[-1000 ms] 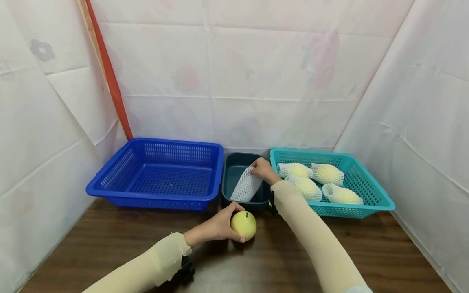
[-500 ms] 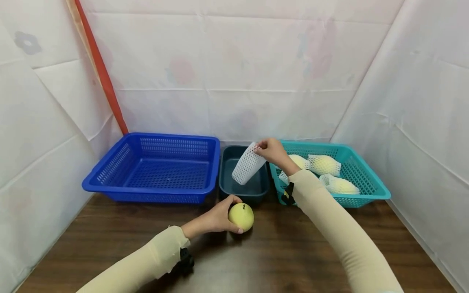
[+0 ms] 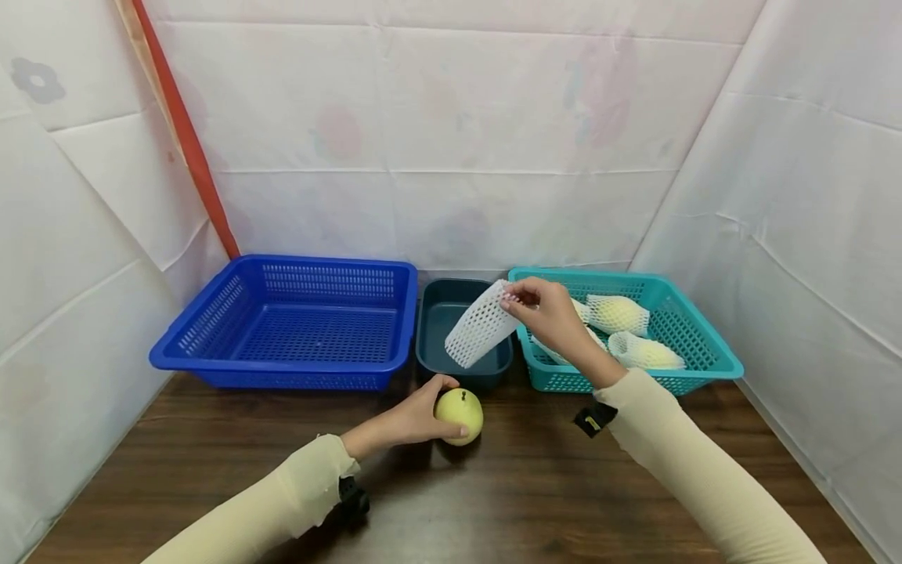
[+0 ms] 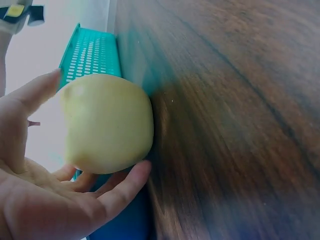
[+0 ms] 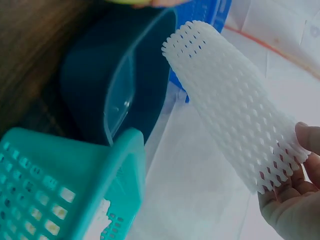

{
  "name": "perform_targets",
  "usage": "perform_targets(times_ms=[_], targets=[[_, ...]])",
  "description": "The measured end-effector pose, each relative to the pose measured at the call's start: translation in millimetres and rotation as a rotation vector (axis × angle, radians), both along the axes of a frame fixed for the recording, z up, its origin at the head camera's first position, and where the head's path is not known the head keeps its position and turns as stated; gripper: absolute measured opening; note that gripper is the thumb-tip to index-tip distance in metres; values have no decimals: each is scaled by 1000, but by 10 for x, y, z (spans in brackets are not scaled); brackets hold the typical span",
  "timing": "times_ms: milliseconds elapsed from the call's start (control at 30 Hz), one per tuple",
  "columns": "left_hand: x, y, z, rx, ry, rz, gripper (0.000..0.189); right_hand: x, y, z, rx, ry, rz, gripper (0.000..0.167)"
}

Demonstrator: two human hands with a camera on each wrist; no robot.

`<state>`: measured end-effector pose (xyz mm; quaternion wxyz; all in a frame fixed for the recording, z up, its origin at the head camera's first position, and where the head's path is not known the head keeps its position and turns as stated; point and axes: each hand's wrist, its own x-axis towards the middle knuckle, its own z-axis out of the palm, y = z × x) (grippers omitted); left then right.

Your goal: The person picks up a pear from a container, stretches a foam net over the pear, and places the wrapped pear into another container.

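Observation:
A yellow-green pear (image 3: 460,415) with a short dark stem is gripped by my left hand (image 3: 416,413) at the table, thumb on the near side and fingers round the far side. The left wrist view shows the pear (image 4: 107,125) between thumb and fingers. My right hand (image 3: 553,313) pinches one end of a white foam net sleeve (image 3: 482,325), which slants down to the left above the dark teal bin (image 3: 463,379). In the right wrist view the foam net sleeve (image 5: 230,100) looks like a hollow tube held at its lower end.
A blue basket (image 3: 282,376) stands left of the bin. To the right, a turquoise basket (image 3: 694,376) holds several pears in foam nets (image 3: 620,315), partly hidden by my right hand. White cloth (image 3: 395,141) hangs behind and at both sides.
My right hand has lifted the foam net sleeve out of the dark bin, then moved right and slightly down with it. My left hand keeps holding the pear in about the same place.

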<state>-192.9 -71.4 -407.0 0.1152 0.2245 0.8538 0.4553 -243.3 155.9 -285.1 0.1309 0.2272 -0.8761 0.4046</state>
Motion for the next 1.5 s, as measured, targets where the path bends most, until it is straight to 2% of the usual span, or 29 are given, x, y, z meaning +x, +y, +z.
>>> perform_targets(times_ms=[100,200,300,367,533,600,700,800,900,967,1100,1133,1200,1300,1400,1500], targets=[[12,6,31,42,-49,71,63,118,35,-48,-15,31,12,17],[22,15,76,139,-71,164,52,204,55,-88,-35,53,23,14],[9,39,119,293,-67,247,40,264,58,-120,-49,68,27,13],[-3,55,154,410,-88,290,38,296,51,-134,-65,67,30,12],[-15,91,260,734,-189,337,45,359,20,-161,-128,33,59,11],[-21,105,285,836,-205,357,45,383,11,-177,-150,15,75,10],[-33,125,304,931,-178,403,36,422,-3,-205,-167,-1,94,9],[-55,145,311,983,-124,453,25,456,-10,-235,-162,-3,112,7],[-75,156,316,995,-84,481,22,477,-7,-256,-197,29,138,8],[-84,154,320,1016,-94,472,21,476,8,-266,-281,65,151,10],[-87,140,344,1114,-211,403,22,440,50,-276,-558,119,135,17],[-84,137,352,1141,-248,375,24,425,57,-282,-611,103,122,19],[-74,140,373,1174,-324,320,27,397,53,-303,-676,8,94,25],[-51,169,404,1167,-400,254,28,377,-1,-363,-661,-257,103,35],[-27,221,424,1128,-428,221,23,396,-92,-445,-601,-533,181,48],[-7,265,427,1095,-424,204,22,436,-169,-519,-584,-709,291,56]])
